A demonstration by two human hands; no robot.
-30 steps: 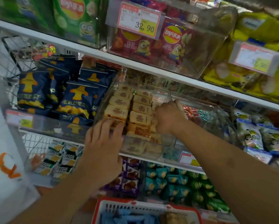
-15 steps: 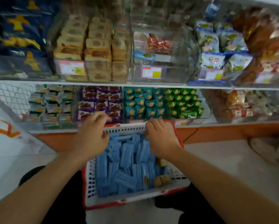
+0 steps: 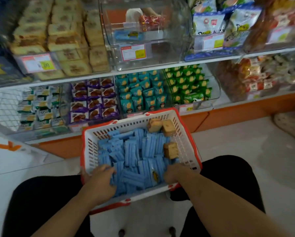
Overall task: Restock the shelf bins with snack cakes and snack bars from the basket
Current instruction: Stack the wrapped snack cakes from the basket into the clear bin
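Head view | step: picking stock from basket at 6 o'clock | left hand fingers curled into blue bars; right hand buried among bars, grip unclear | cakes at basket's 1 o'clock | next: lift a handful to near-empty bin at 12 o'clock

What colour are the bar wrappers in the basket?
Light blue; the snack bars fill the basket, clearest in the head view.
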